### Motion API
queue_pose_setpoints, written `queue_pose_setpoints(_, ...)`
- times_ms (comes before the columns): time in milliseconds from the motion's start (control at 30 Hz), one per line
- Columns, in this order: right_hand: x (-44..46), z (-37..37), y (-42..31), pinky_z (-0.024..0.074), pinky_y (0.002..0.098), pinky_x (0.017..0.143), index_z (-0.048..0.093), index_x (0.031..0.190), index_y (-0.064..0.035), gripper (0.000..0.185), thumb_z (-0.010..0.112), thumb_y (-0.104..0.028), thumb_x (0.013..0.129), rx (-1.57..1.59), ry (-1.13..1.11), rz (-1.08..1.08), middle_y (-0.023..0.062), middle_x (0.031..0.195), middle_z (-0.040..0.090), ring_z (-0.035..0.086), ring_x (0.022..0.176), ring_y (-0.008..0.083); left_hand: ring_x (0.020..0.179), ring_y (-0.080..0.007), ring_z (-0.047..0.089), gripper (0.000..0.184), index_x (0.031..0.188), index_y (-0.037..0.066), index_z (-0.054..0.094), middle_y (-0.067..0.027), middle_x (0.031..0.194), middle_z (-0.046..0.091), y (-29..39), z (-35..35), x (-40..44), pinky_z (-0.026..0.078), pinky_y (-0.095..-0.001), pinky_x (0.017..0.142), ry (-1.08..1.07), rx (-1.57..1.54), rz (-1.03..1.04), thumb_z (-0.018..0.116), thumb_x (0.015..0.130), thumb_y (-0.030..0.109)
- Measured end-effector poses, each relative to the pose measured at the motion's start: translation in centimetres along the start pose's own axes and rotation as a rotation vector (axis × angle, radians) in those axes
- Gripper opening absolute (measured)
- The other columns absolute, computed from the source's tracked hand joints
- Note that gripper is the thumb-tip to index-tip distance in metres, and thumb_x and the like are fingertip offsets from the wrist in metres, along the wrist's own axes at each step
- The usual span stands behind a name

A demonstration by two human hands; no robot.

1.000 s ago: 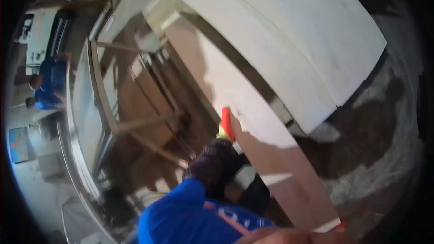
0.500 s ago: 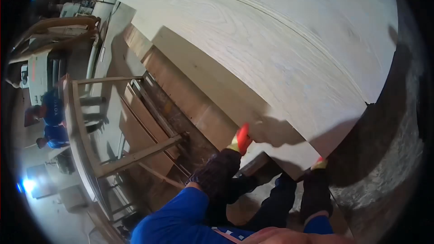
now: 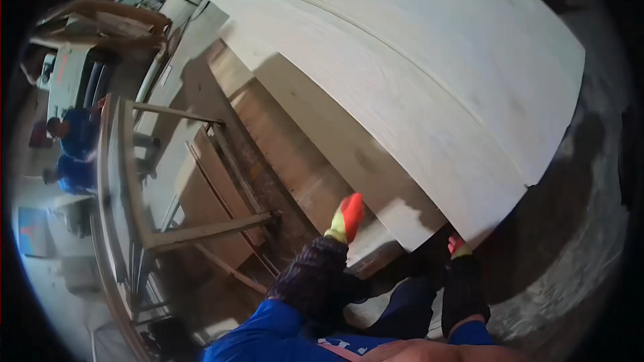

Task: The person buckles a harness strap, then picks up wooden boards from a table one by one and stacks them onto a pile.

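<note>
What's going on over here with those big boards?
Someone in red-and-yellow gloves is working at a stack of large, pale panels. Their right hand is at the near corner of an upper panel, seemingly touching it. Their left hand is by the edge of a lower board, which sticks out partly in shadow; I can't tell whether it grips anything. A wooden frame stands to the left, with people in blue beyond it.
</note>
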State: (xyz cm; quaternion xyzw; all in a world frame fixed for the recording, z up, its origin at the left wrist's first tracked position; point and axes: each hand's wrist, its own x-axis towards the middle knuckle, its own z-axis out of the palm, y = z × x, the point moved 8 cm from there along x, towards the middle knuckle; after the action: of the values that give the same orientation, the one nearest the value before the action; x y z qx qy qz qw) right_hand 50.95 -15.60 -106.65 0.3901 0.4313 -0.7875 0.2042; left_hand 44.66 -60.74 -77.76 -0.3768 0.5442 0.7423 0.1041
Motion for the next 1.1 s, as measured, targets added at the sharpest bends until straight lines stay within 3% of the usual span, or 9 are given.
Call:
queue_pose_setpoints(167,-16.2,8.3,-5.8,0.0418,0.0328,0.048,0.054,0.12,-0.0134,0.051,0.047,-0.057,0.093,-0.097,-0.453,0.574,0.0115,0.085,0.065,0.059,0.063,0.0251,0.098,-0.0174,0.058,0.052,0.135,0.002,0.048,-0.0075,0.112,0.061,14.0,4.7,-18.6,0.048,-0.0321,0.085,0.02,0.225,0.225,0.057,0.096,0.036)
queue_pose_setpoints(267,-26.6,16.2,-12.2,0.0512,0.0452,0.065,0.052,0.127,-0.0189,0.055,0.043,-0.061,0.094,-0.724,-0.121,0.517,0.0169,0.102,0.067,0.065,0.083,0.0347,0.104,-0.0184,0.058,0.056,0.14,0.001,0.042,-0.0104,0.123,0.059,25.8,3.5,-30.9,0.048,-0.0341,0.091,0.185,0.739,0.583,0.058,0.096,0.032)
queue_pose_setpoints(333,-31.2,20.8,-13.7,0.0502,0.0451,0.084,0.047,0.137,-0.0181,0.063,0.041,-0.064,0.094,-0.676,-0.37,0.583,0.0181,0.112,0.066,0.064,0.098,0.0354,0.11,-0.0208,0.058,0.05,0.135,0.0,0.048,-0.0133,0.125,0.059,30.7,-0.7,-38.5,0.046,-0.0341,0.098,0.303,0.222,0.482,0.06,0.095,0.027)
queue_pose_setpoints(500,-41.4,32.4,-15.6,0.0436,0.0447,0.097,0.043,0.142,-0.014,0.072,0.04,-0.066,0.093,-0.933,-0.568,0.62,0.0194,0.125,0.059,0.057,0.112,0.0343,0.117,-0.0218,0.055,0.044,0.135,0.0,0.048,-0.0118,0.125,0.059,34.9,-20.0,-61.4,0.047,-0.0331,0.097,1.376,0.904,0.841,0.059,0.095,0.013)
queue_pose_setpoints(533,-45.5,35.7,-16.0,0.0441,0.0453,0.096,0.044,0.141,-0.0121,0.073,0.04,-0.066,0.092,-1.026,-0.63,0.569,0.0193,0.124,0.06,0.058,0.111,0.0341,0.112,-0.0321,0.06,0.04,0.124,0.0,0.058,-0.0219,0.118,0.062,28.8,-28.5,-63.6,0.046,-0.0371,0.099,1.397,0.236,0.931,0.068,0.089,0.018)
queue_pose_setpoints(600,-48.8,40.5,-15.6,0.0446,0.0459,0.096,0.045,0.14,-0.0101,0.074,0.041,-0.066,0.092,-1.12,-0.691,0.521,0.0191,0.123,0.061,0.059,0.11,0.0339,0.115,-0.0377,0.056,0.048,0.124,-0.003,0.056,-0.0242,0.118,0.061,25.0,-35.5,-71.1,0.044,-0.0408,0.1,1.823,0.895,0.486,0.065,0.089,0.029)
queue_pose_setpoints(733,-52.5,44.8,-14.7,0.0465,0.043,0.092,0.047,0.139,-0.0083,0.073,0.04,-0.065,0.093,-1.266,-0.742,0.497,0.0175,0.12,0.063,0.062,0.104,0.0296,0.106,-0.0423,0.059,0.056,0.12,-0.004,0.057,-0.0279,0.113,0.062,17.3,-41.9,-79.7,0.047,-0.0464,0.092,1.727,0.732,-0.175,0.059,0.09,0.043)
queue_pose_setpoints(867,-54.7,46.2,-9.9,0.0466,0.0404,0.091,0.047,0.139,-0.0097,0.073,0.04,-0.066,0.093,-1.415,-0.856,0.536,0.0168,0.12,0.063,0.061,0.104,0.0287,0.073,-0.0308,0.062,0.074,0.098,-0.006,0.064,-0.0164,0.071,0.064,6.7,-49.5,-80.2,0.05,-0.0412,0.071,1.786,0.567,0.048,0.049,0.088,0.065)
queue_pose_setpoints(1100,-65.7,47.9,2.0,0.0497,0.0377,0.084,0.049,0.139,-0.0122,0.08,0.04,-0.073,0.088,-1.349,-1.057,0.646,0.0149,0.116,0.064,0.063,0.098,0.0237,0.08,-0.0223,0.062,0.07,0.092,-0.006,0.068,-0.016,0.081,0.068,10.8,-42.8,-78.6,0.049,-0.0359,0.074,1.239,0.452,-0.379,0.052,0.09,0.062)
